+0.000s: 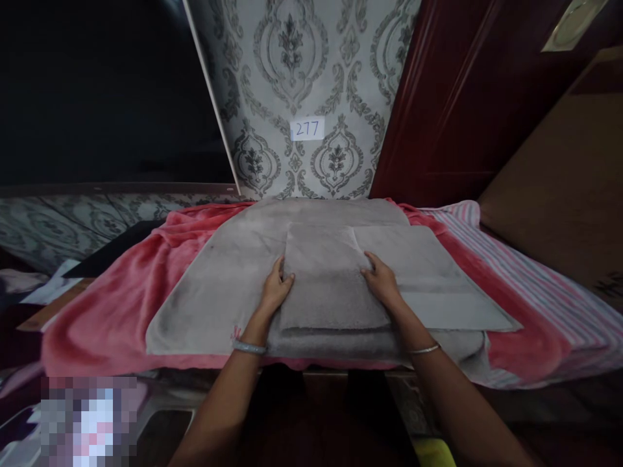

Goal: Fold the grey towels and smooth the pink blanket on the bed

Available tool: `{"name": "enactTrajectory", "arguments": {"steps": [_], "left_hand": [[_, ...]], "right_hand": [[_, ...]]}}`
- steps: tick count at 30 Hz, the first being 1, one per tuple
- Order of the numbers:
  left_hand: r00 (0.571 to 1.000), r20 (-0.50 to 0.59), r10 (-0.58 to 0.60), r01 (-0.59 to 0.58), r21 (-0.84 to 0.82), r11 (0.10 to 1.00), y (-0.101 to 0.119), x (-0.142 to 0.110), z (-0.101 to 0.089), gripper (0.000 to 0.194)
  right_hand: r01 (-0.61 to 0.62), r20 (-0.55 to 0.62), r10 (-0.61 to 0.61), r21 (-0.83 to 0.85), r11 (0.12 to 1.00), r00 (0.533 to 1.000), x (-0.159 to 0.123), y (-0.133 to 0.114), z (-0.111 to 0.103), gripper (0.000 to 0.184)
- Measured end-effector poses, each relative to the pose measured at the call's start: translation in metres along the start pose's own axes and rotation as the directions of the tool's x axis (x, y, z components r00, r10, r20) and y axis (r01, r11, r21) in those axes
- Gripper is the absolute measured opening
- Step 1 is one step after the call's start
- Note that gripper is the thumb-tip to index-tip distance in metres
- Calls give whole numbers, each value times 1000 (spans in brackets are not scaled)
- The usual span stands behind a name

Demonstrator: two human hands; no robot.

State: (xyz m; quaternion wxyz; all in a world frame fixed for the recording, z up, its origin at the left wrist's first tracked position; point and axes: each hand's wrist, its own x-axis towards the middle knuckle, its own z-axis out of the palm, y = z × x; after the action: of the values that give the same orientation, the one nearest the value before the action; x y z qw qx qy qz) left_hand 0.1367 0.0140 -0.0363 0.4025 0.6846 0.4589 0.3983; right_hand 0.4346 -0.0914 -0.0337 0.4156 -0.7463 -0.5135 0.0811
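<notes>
A soft grey towel (321, 292), folded into a thick rectangle, lies in the middle of the padded surface. At its left edge is my left hand (276, 288), thumb on top and fingers curled round the side. My right hand (382, 280) grips the opposite edge between thumb and fingers. Beneath and around the folded part, grey cloth (204, 292) spreads out flat, with a small pink embroidered mark near its front left. Whether it is one piece with the folded towel I cannot tell. Another flat grey layer (438, 279) extends to the right.
A pink plush blanket (111, 298) lies underneath, beside striped cloth (530, 266) on the right. Behind stands a patterned wall with a paper label (307, 128). A large dark screen (107, 97) is at left; a cardboard box (564, 175) and dark red door (452, 97) are at right.
</notes>
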Motion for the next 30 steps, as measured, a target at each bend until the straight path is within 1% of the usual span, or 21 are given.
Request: {"name": "enactTrajectory", "arguments": {"steps": [3,6,8,10,12,15,19,21,23,25,27,30], "left_hand": [[1000,-4,-25,25,83,996,2,-1,0,77],[1000,-1,-21,21,83,996,4,-3,0,75],[1000,8,-20,19,72,997,5,-4,-1,76],[1000,20,-17,15,82,997,6,-6,0,79],[1000,26,-1,-2,115,993,8,-7,1,81],[999,7,36,-36,157,987,10,-9,2,79],[998,-3,70,-69,175,982,10,-12,3,77],[997,8,81,-81,183,980,9,-13,3,77],[997,14,75,-76,184,980,8,-14,4,78],[998,16,57,-59,180,982,8,-15,5,78],[999,20,35,-38,182,983,9,-17,5,78],[999,27,18,-23,209,978,15,-20,5,77]], "right_hand": [[-16,40,19,-72,997,999,0,0,0,63],[-46,110,70,-203,978,991,0,-1,-5,63],[-41,119,81,-302,952,990,3,-4,-9,63],[15,111,29,-370,929,993,11,-11,-12,58],[110,134,-63,-379,919,989,23,-24,-8,54],[251,239,-180,-311,917,954,47,-59,15,57],[390,360,-293,-235,890,886,71,-112,60,59],[463,408,-352,-212,861,842,78,-126,80,60],[482,466,-344,-216,849,815,82,-129,95,60],[450,512,-276,-254,856,814,84,-123,104,58],[423,537,-218,-293,857,815,87,-116,108,57],[429,561,-196,-321,844,804,97,-116,106,57]]}}
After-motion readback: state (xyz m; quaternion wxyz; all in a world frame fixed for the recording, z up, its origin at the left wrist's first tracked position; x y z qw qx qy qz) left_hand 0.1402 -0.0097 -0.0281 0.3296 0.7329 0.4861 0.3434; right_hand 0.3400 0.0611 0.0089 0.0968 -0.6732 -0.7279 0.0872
